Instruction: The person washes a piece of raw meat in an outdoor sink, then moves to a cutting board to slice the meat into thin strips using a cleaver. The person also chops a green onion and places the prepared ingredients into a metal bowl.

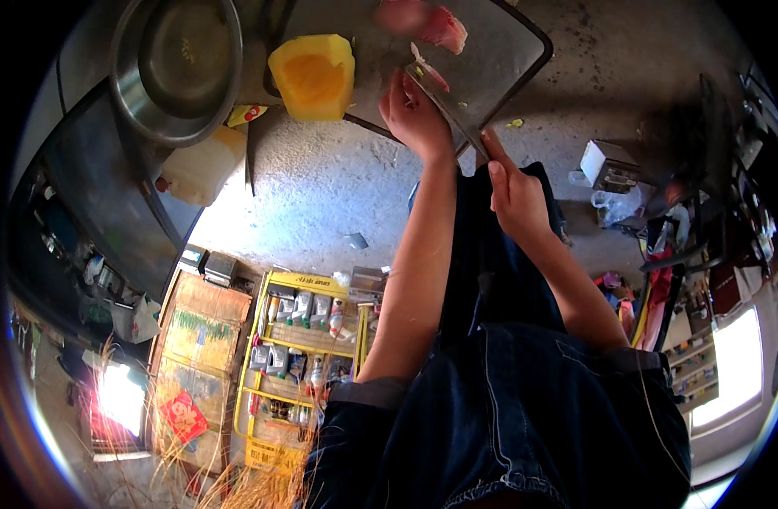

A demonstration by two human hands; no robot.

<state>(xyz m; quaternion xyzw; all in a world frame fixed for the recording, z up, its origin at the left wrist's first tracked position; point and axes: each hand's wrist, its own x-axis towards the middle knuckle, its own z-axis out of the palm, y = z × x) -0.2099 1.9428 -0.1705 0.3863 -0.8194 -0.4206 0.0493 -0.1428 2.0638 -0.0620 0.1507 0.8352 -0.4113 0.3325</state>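
My right hand point(518, 193) grips a knife point(453, 117) by its handle, thumb along the top. The blade slants up and left over a grey table point(499, 64) with a dark rim. Close against the blade's left side, my left hand point(416, 119) has its fingers curled in; what they hold is hidden. A thin pale-pink strip of meat point(429, 68) lies just beyond the blade, by its tip. Farther back is a larger pink piece of meat point(444, 30), partly blurred. To the left stands a cut yellow pumpkin point(313, 78), its hollow orange inside facing up.
A wide metal basin point(128, 81) with small yellow bits stands at the far left, above a whitish plastic jug point(204, 165). Yellow shelves point(300, 343) hold several bottles. A white box point(608, 165) and a plastic bag point(618, 205) lie on the floor at right.
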